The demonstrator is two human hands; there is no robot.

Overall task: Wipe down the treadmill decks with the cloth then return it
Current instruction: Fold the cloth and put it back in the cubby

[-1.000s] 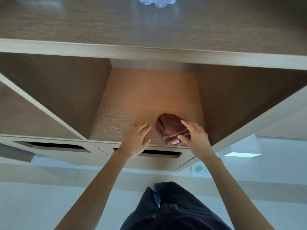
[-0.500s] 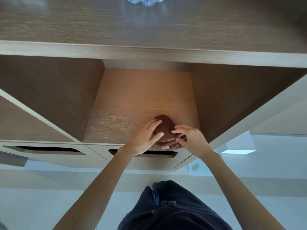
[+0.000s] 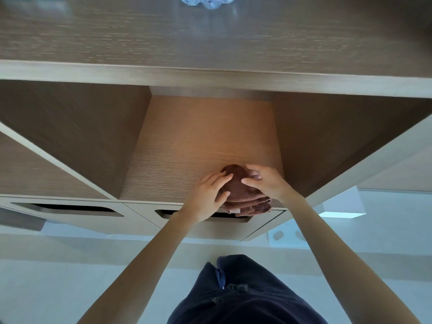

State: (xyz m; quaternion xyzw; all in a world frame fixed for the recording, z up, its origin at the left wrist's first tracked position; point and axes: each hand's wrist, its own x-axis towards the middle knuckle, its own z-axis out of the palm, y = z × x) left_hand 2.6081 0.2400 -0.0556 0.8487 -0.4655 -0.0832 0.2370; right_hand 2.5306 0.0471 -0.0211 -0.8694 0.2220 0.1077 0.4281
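Observation:
A folded brown cloth (image 3: 243, 195) lies at the front right of a wooden cabinet shelf (image 3: 187, 155), its layered edges hanging slightly over the shelf's front lip. My left hand (image 3: 208, 197) cups the cloth's left side, fingers curled onto it. From the right, my right hand (image 3: 266, 181) presses on the cloth's top, thumb and fingers spread over it. Both hands grip the cloth between them. No treadmill is in view.
The open compartment has dark side walls (image 3: 327, 141) left and right. Above it runs a wooden countertop (image 3: 210, 38) with a crumpled clear plastic item (image 3: 205, 1) at its far edge. Below the shelf are drawer fronts with cut-out handles (image 3: 70, 208). Pale floor lies underneath.
My left hand moved right from the bare shelf onto the cloth. My right hand shifted from the cloth's near edge to its top. The cloth now sits slightly nearer the shelf's front lip.

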